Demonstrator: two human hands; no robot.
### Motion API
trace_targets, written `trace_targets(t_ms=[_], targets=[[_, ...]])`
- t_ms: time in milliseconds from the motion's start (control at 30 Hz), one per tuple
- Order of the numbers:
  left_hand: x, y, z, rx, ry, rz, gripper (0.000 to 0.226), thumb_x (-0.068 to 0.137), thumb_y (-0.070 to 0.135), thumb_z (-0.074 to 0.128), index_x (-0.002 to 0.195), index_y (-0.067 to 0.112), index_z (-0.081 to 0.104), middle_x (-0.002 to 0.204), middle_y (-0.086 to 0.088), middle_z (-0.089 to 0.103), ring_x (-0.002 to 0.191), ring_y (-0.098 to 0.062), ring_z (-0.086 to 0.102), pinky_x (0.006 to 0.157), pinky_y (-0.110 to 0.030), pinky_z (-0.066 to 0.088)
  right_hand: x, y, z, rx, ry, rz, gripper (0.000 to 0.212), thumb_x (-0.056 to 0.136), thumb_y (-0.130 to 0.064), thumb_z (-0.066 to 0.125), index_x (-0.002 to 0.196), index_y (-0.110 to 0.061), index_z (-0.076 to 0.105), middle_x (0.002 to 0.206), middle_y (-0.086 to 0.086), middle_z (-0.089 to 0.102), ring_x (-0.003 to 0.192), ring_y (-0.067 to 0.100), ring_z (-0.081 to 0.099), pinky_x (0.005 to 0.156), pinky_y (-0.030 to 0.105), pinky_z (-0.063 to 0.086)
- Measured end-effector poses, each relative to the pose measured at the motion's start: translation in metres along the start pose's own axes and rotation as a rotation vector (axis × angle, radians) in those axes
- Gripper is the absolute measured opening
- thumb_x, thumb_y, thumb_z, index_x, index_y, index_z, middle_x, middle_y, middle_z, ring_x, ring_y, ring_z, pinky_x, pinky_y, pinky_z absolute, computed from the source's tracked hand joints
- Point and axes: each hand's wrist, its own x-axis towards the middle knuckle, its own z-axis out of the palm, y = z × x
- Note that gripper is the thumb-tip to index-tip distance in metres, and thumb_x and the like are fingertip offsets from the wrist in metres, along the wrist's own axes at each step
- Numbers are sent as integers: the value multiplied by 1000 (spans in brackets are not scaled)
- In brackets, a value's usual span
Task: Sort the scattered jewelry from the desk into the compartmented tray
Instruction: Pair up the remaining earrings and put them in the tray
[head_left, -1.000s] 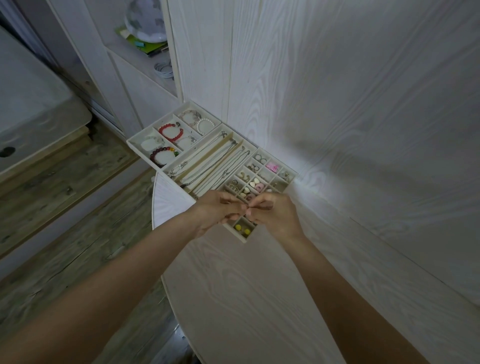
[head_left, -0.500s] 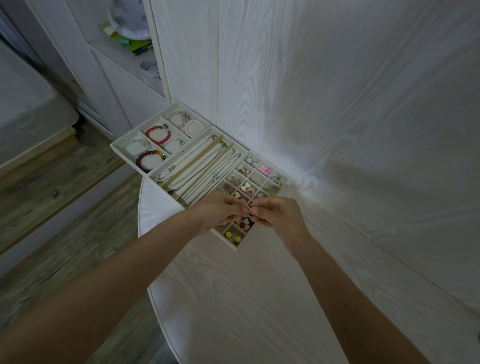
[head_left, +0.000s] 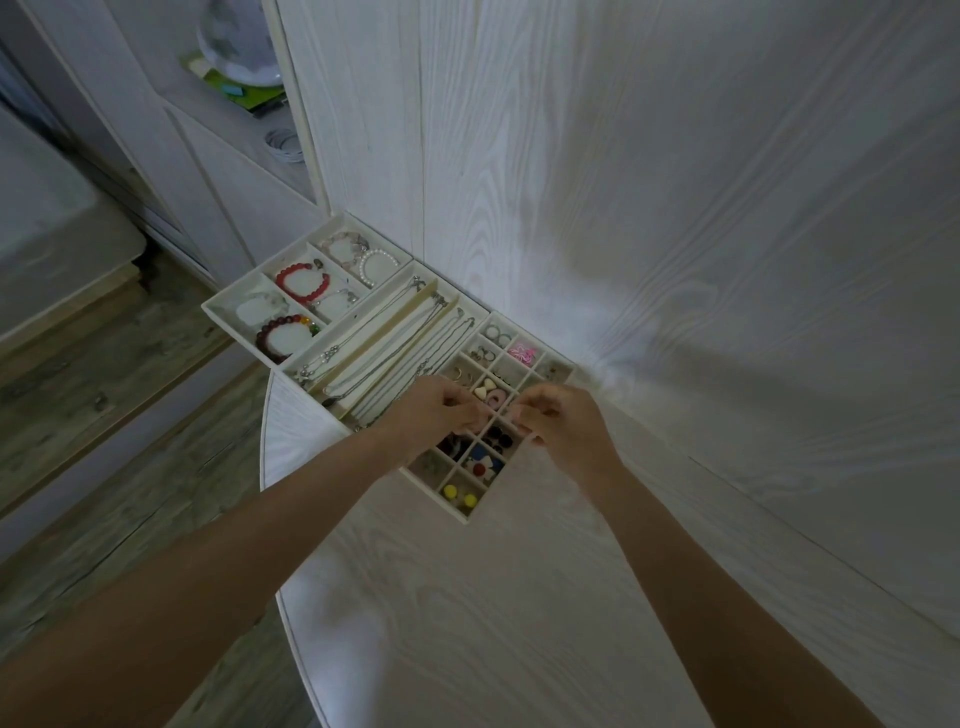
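Hands meet over the small-grid end of the tray (head_left: 457, 512), which sits on the pale wood-grain surface (head_left: 493, 613) against the wall, its far end overhanging the surface edge above the floor. The left hand (head_left: 441, 410) and the right hand (head_left: 561, 426) both have their fingers curled inward, fingertips drawn close together above the middle rows of the little square compartments; whatever tiny piece they may be pinching between them is too small to make out, so I cannot tell if either hand really grips anything. Just beyond the fingertips lie a cream heart-shaped piece (head_left: 484, 391) and a pink ring-shaped piece (head_left: 500, 399) in neighbouring cells, and farther back a bright pink piece (head_left: 521, 353) has a cell of its own. Nearer the person, below the hands, dark round pieces (head_left: 501, 439) fill one cell, a red and blue cluster (head_left: 480, 466) the next, and two yellow studs (head_left: 460, 494) sit in the nearest corner cell. To the left of the hands, silver necklaces (head_left: 384, 343) stretch along the long middle channels, their near ends hidden beneath the left hand. At the far end, larger compartments hold a red bead bracelet (head_left: 301, 283), a dark red bracelet (head_left: 278, 335) and a white pearl bracelet (head_left: 376, 267).
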Motion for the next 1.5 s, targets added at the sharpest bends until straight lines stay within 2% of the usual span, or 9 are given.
trace_targets(t_ms=[200,267,367,467,600,733,967,1200,1500], targets=[[28,-5,-8,184,203,-26,23,97,19,49,96,5,67,63,5,49,47,-5,40,38,-8,33,54,9,-16,-352,84,-225,5,85,-4,65,87,-5,69,81,0,61,68,-4,50,70,1,40],[35,-4,-11,225,234,-21,21,96,19,50,107,10,65,76,3,55,52,-3,46,38,-5,36,72,12,-16,-435,78,-249,4,84,-7,67,87,-7,69,83,1,62,69,-1,50,72,6,41],[44,-4,-15,271,264,-24,31,95,19,54,124,11,58,71,-3,57,49,-2,44,39,-8,38,91,16,-9,-609,26,-262,5,86,-11,65,88,-9,69,90,2,62,76,7,53,73,16,40],[50,-5,-18,279,269,-47,38,93,15,56,130,9,53,83,-13,64,52,-5,47,53,-13,44,97,18,-3,-777,47,-312,10,91,-16,59,89,-12,68,94,1,59,80,13,54,69,22,41],[54,-4,-20,338,258,-32,40,93,14,56,132,10,52,113,-19,64,76,-18,62,66,-16,43,99,16,0,-834,77,-383,12,91,-19,59,89,-15,69,93,0,58,78,13,53,69,26,45],[59,-5,-18,358,243,-61,40,93,15,56,132,11,53,117,-20,62,98,-29,63,74,-23,45,102,18,2,-879,63,-424,13,90,-17,59,90,-14,71,95,2,61,82,18,59,69,29,50],[61,-6,-18,377,242,-57,39,93,13,56,132,10,53,118,-18,63,98,-28,64,79,-25,48,100,24,5,-905,83,-459,12,88,-19,62,91,-14,72,95,2,62,83,19,59,71,31,51],[62,-6,-18,382,235,-61,40,92,13,57,132,10,53,118,-16,64,77,-17,59,72,-22,48,100,31,12,-972,174,-510,8,68,-8,79,71,-12,73,72,4,62,60,18,58,50,29,52],[62,-6,-19,392,222,-54,41,92,14,57,133,11,52,119,-17,63,70,-11,52,68,-20,46,99,38,12,-898,244,-613,14,64,-3,80,74,-11,74,73,3,62,59,16,58,48,23,49]])
